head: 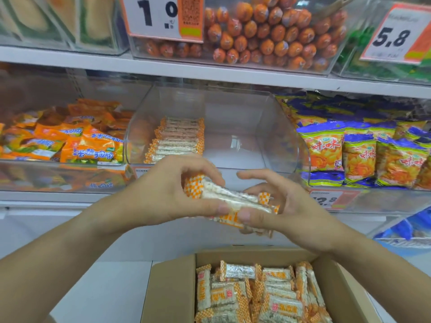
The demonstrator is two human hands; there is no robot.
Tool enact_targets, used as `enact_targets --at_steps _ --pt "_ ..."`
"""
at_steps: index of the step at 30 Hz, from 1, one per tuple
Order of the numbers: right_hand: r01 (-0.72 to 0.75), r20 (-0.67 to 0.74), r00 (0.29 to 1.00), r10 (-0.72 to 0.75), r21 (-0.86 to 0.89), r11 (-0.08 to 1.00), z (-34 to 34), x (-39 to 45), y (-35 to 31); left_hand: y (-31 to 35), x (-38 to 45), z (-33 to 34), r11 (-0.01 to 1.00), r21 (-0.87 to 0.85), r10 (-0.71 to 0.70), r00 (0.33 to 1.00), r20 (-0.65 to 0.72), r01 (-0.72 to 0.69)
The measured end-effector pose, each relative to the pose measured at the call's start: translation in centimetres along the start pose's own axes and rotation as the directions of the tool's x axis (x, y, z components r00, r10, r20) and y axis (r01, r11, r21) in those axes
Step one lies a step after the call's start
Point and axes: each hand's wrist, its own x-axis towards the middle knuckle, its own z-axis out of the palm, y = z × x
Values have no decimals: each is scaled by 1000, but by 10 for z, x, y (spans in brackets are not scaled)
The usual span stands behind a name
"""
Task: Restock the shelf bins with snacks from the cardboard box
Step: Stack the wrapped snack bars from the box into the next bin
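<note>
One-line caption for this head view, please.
Both hands, left hand and right hand, hold a stack of orange-checked snack bars between the open cardboard box and a half-filled clear shelf bin.

price tag (394, 34) 5.8, price tag (331, 199) 12.8

Bright, even shop light falls from above, with soft shadows only: a faint one under the forearms and a darker band beneath the upper shelf (210, 71) toward 10 o'clock. Glare streaks the walls of the clear bin (275, 136) at centre, and a white reflection sits on its floor. The wide lens bows the shelf lines, most at 3 and 9 o'clock, and stretches the corners. The top edge at 12 o'clock is soft: the price tag (161, 17) digits smear slightly. The wrappers in the cardboard box (168, 292) at 6 o'clock read fairly sharp; one foil pack there glints.
</note>
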Motion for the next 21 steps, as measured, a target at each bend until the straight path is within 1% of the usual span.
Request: enact_targets --at_steps 1,2,4,6,7,8,10,11,12,13,14,15,16,17,18,19,20,21 --pt "37 -34 999 -36 19 999 1 2 -5 1 -1 -1 999 22 45 996 -71 -44" --pt "93 -84 992 -94 -24 995 2 6 -10 1 -2 -2 996 44 77 987 -139 -72" --pt "182 -195 955 -223 -210 961 3 18 -18 0 -2 -6 993 58 115 952 -282 -103" --pt "218 -294 905 -309 -304 927 1 40 -26 -8 0 -14 995 52 104 896 -431 -90" --pt "207 -341 883 -322 -331 920 -1 53 -29 -14 2 -19 995 85 90 878 -469 -57" --pt "184 -386 865 -320 -349 919 -5 68 -31 -20 4 -22 986 169 90 875 -477 -9" --pt "54 -452 858 -243 -392 918 -15 101 -32 -34 7 -24 924 378 121 902 -414 49" --pt "-46 -478 861 -176 -417 908 -18 115 -33 -40 8 -23 898 436 124 921 -368 53" --pt "-125 -495 863 -98 -399 909 -18 130 -31 -46 9 -21 886 462 122 936 -329 47" --pt "-195 -498 867 8 -325 925 -21 146 -24 -51 11 -19 881 471 131 944 -302 29" --pt "-249 -462 880 106 -261 933 -26 162 -14 -54 13 -17 884 468 148 947 -285 3" --pt "-274 -443 886 137 -261 926 -29 176 -8 -57 15 -18 892 451 167 945 -280 -24" --pt "-220 -440 878 189 -21 975 -46 200 10 -59 17 -18 904 425 187 941 -281 -52" --pt "-233 -429 833 349 299 925 -53 214 15 -60 19 -18 912 405 200 938 -285 -71" --pt "-206 -391 830 398 448 870 -61 231 19 -61 21 -19 917 392 205 936 -288 -80" --pt "-182 -379 850 365 438 880 -61 244 23 -62 24 -19 920 385 200 937 -288 -78" --pt "-236 -408 851 330 265 935 -54 244 16 -63 27 -18 921 383 191 937 -291 -69" --pt "-350 -475 830 294 -33 936 -51 241 17 -63 29 -18 923 381 175 939 -295 -52"
